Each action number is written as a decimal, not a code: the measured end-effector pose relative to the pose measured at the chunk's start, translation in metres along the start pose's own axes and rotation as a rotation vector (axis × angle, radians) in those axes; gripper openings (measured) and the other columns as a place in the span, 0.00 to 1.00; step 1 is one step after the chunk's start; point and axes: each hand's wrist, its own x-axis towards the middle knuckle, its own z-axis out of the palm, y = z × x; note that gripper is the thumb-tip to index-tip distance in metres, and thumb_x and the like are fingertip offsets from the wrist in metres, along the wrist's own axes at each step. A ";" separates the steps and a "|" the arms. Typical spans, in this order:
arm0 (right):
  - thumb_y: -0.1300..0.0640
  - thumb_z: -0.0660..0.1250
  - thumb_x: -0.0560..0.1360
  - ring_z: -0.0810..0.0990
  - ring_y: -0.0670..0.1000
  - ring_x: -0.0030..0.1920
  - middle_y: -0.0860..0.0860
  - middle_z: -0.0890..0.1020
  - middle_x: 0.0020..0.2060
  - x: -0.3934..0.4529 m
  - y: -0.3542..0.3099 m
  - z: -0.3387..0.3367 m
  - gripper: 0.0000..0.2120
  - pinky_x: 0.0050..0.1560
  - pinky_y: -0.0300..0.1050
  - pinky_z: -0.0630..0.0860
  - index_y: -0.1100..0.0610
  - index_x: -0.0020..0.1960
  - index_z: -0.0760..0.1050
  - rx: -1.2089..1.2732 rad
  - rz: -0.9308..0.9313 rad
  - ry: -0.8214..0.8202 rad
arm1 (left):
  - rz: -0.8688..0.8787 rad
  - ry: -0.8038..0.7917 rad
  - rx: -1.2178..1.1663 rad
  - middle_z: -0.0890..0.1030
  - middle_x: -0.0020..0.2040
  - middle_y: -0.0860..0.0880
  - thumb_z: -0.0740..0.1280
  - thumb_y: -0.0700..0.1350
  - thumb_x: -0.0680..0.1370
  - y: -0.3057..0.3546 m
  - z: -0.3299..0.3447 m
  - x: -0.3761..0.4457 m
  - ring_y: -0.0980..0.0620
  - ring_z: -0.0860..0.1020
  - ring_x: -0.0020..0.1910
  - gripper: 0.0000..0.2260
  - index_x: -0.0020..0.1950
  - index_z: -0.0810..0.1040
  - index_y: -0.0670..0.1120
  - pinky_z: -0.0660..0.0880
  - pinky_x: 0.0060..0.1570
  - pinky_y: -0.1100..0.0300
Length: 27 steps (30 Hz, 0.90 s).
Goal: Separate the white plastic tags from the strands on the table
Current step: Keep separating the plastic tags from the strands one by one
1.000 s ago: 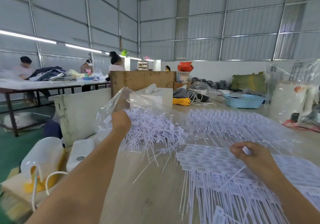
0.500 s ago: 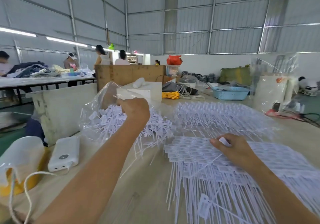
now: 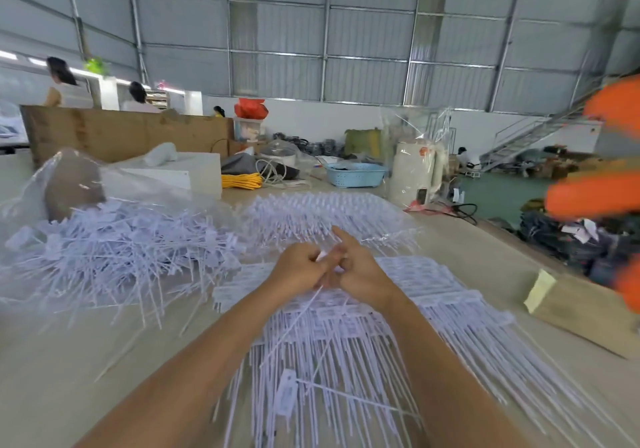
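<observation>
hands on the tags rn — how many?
2: left hand and right hand meet mid-frame over the connected tags, pinching one white tag between them.

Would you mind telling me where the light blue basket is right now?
In the head view, the light blue basket sits at the far end of the table, right of centre, between the coiled yellow cord and the bagged white kettle.

Likely factory hall, metal walls (image 3: 363, 49), worktables (image 3: 450, 246)

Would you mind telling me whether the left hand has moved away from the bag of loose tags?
Yes. The left hand has left the bag of loose tags and come right to meet the right hand above the sheet of tags.
</observation>
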 end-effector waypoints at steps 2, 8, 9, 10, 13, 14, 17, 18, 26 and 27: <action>0.66 0.74 0.68 0.76 0.54 0.56 0.47 0.70 0.50 0.000 0.003 -0.001 0.40 0.61 0.51 0.74 0.55 0.73 0.58 -0.030 0.007 0.048 | 0.034 0.068 -0.079 0.72 0.22 0.45 0.67 0.52 0.77 -0.008 0.004 -0.002 0.50 0.71 0.24 0.25 0.27 0.73 0.36 0.67 0.31 0.60; 0.59 0.66 0.77 0.68 0.40 0.22 0.51 0.71 0.26 -0.004 0.011 -0.008 0.12 0.29 0.34 0.66 0.69 0.44 0.76 -0.137 -0.005 0.067 | -0.065 0.179 -0.419 0.79 0.28 0.49 0.65 0.43 0.79 -0.014 0.001 -0.010 0.57 0.77 0.24 0.10 0.38 0.80 0.44 0.72 0.26 0.67; 0.59 0.65 0.77 0.66 0.40 0.21 0.50 0.69 0.25 -0.005 0.010 -0.007 0.11 0.28 0.33 0.64 0.67 0.41 0.76 -0.146 -0.004 0.046 | -0.055 0.167 -0.447 0.79 0.30 0.47 0.65 0.43 0.80 -0.015 0.001 -0.011 0.58 0.77 0.24 0.09 0.42 0.80 0.42 0.72 0.26 0.67; 0.59 0.65 0.77 0.64 0.40 0.22 0.49 0.67 0.25 -0.007 0.008 -0.006 0.11 0.27 0.32 0.62 0.64 0.38 0.75 -0.156 -0.008 0.027 | -0.044 0.162 -0.460 0.79 0.31 0.46 0.64 0.42 0.80 -0.015 0.002 -0.012 0.58 0.77 0.24 0.08 0.45 0.80 0.40 0.73 0.26 0.67; 0.61 0.64 0.77 0.62 0.40 0.25 0.49 0.64 0.28 -0.005 0.006 -0.004 0.15 0.28 0.32 0.59 0.65 0.33 0.71 -0.197 -0.027 -0.009 | -0.012 0.158 -0.424 0.78 0.30 0.44 0.64 0.42 0.80 -0.014 0.004 -0.011 0.56 0.76 0.24 0.09 0.45 0.78 0.38 0.72 0.26 0.66; 0.62 0.64 0.78 0.64 0.42 0.28 0.50 0.65 0.29 -0.004 0.006 -0.004 0.14 0.30 0.33 0.61 0.69 0.36 0.73 -0.211 -0.036 0.001 | 0.001 0.145 -0.384 0.77 0.29 0.44 0.64 0.43 0.80 -0.013 0.004 -0.011 0.54 0.75 0.24 0.10 0.43 0.78 0.38 0.72 0.26 0.65; 0.64 0.63 0.77 0.71 0.50 0.35 0.58 0.73 0.33 -0.002 0.009 -0.002 0.11 0.39 0.45 0.71 0.73 0.44 0.74 -0.189 -0.046 0.038 | 0.029 0.149 -0.294 0.76 0.27 0.47 0.64 0.44 0.80 -0.014 0.006 -0.009 0.55 0.71 0.21 0.12 0.37 0.74 0.42 0.68 0.24 0.64; 0.65 0.62 0.77 0.72 0.52 0.35 0.59 0.74 0.34 -0.001 0.009 -0.001 0.09 0.39 0.47 0.73 0.72 0.44 0.74 -0.170 -0.044 0.046 | 0.031 0.161 -0.290 0.76 0.26 0.47 0.64 0.46 0.80 -0.015 0.006 -0.008 0.56 0.71 0.20 0.13 0.37 0.73 0.43 0.67 0.23 0.64; 0.60 0.67 0.75 0.69 0.50 0.34 0.56 0.73 0.33 0.003 0.012 0.003 0.11 0.37 0.43 0.64 0.69 0.41 0.76 -0.278 -0.162 0.140 | -0.024 0.132 -0.210 0.75 0.29 0.45 0.58 0.49 0.82 -0.016 0.009 -0.007 0.53 0.70 0.22 0.14 0.42 0.69 0.42 0.67 0.22 0.63; 0.61 0.67 0.75 0.69 0.50 0.34 0.56 0.74 0.32 0.003 0.014 0.003 0.09 0.37 0.43 0.64 0.68 0.40 0.77 -0.281 -0.183 0.147 | -0.028 0.136 -0.184 0.75 0.30 0.45 0.58 0.49 0.82 -0.015 0.008 -0.005 0.52 0.71 0.23 0.14 0.42 0.69 0.42 0.68 0.23 0.63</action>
